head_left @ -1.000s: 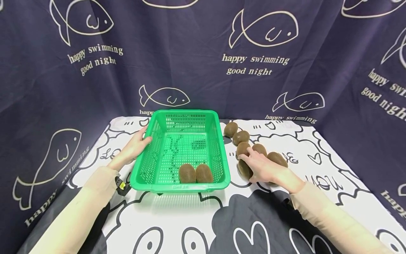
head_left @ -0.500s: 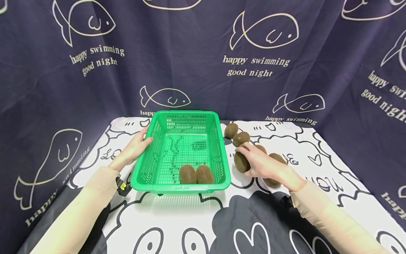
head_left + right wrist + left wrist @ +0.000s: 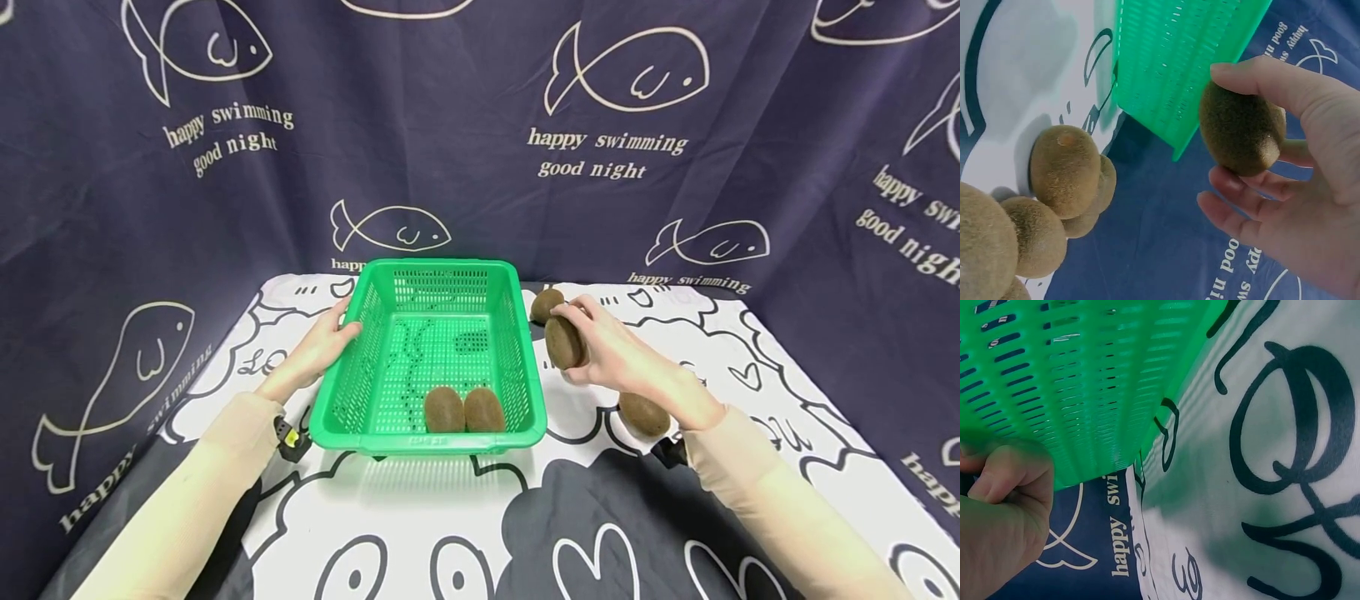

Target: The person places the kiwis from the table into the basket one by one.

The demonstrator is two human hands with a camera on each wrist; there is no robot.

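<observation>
A green perforated plastic basket (image 3: 427, 444) stands mid-table, with two brown kiwis (image 3: 444, 410) side by side at its near end. My left hand (image 3: 315, 346) grips the basket's left rim; in the left wrist view its thumb and fingers curl at the green edge. Right of the basket, my right hand (image 3: 618, 354) holds a kiwi (image 3: 1241, 128) between thumb and fingers, raised off the cloth and outside the basket. Another kiwi (image 3: 546, 305) lies just behind the held one. Below the right wrist rests one more kiwi (image 3: 643, 414).
Several loose kiwis (image 3: 1065, 172) cluster on the patterned white cloth in the right wrist view; the hand and forearm hide most of them from the head view. A dark fish-print curtain (image 3: 480, 125) hangs behind the table.
My right hand has taken hold of a kiwi from the group, lifted it and moved slightly away from me. The left hand and basket have not moved.
</observation>
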